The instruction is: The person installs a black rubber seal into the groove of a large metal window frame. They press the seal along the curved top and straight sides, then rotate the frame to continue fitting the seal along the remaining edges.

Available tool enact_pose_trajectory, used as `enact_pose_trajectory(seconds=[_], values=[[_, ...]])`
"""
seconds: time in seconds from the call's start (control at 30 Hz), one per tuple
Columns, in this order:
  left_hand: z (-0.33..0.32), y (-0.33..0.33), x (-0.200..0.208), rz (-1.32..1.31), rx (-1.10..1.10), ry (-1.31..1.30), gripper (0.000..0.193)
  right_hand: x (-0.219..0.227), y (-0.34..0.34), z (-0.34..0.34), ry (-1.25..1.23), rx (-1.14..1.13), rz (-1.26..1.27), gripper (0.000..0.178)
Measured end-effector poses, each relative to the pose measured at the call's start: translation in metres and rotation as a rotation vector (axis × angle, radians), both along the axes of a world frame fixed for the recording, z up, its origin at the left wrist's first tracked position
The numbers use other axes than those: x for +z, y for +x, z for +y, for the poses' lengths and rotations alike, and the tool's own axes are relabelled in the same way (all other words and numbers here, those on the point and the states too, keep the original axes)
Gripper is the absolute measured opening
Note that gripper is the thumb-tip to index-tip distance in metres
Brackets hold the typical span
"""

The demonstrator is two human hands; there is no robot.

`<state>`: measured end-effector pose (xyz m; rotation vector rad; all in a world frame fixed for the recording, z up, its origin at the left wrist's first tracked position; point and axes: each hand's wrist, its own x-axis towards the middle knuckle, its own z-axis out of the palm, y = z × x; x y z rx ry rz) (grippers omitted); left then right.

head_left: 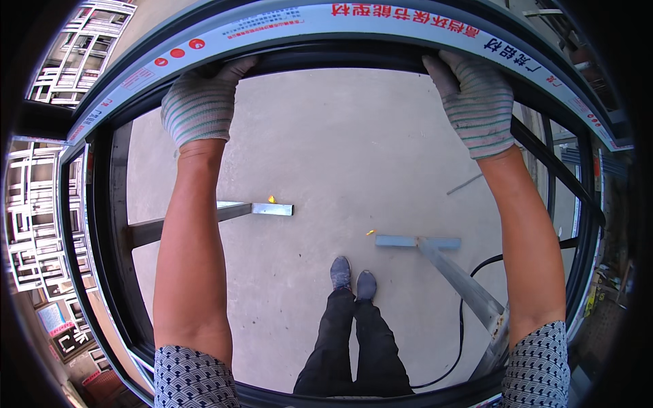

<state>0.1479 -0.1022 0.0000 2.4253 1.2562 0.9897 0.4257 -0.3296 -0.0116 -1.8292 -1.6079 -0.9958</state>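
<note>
A large dark metal window frame surrounds the view, its far bar covered by white-and-blue protective film with red print. My left hand, in a knitted glove with green stripes, grips the far bar left of the middle. Further right, my right hand, gloved alike, holds the same bar. Both thumbs lie along the bar's inner black edge, while most of the other fingers are hidden beneath it. Through the frame's opening show my legs and dark shoes.
Metal stand legs with flat feet rise under the frame at right, and another stand foot rests at left. A black cable curves over the concrete floor. Several white frames are stacked at far left.
</note>
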Motion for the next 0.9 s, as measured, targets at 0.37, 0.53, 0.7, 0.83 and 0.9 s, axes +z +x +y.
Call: enact_pose_trajectory(seconds=[0.37, 0.53, 0.7, 0.83, 0.9], values=[[0.023, -0.023, 0.000, -0.044, 0.182, -0.111, 0.057, 0.008, -0.002, -0.005, -0.110, -0.101, 0.011, 0.024], [0.039, -0.037, -0.009, -0.025, 0.246, -0.101, 0.060, 0.007, -0.005, -0.004, -0.126, -0.087, 0.046, 0.021], [0.059, -0.064, -0.006, -0.109, 0.294, -0.189, 0.056, 0.010, -0.008, -0.002, -0.157, -0.093, 0.047, 0.022], [0.056, -0.070, -0.007, -0.141, 0.197, -0.170, 0.048, 0.014, -0.012, 0.000, -0.155, -0.091, 0.036, 0.022], [0.037, -0.058, -0.016, -0.221, 0.054, -0.239, 0.041, 0.015, -0.013, -0.002, -0.183, -0.113, 0.081, 0.022]])
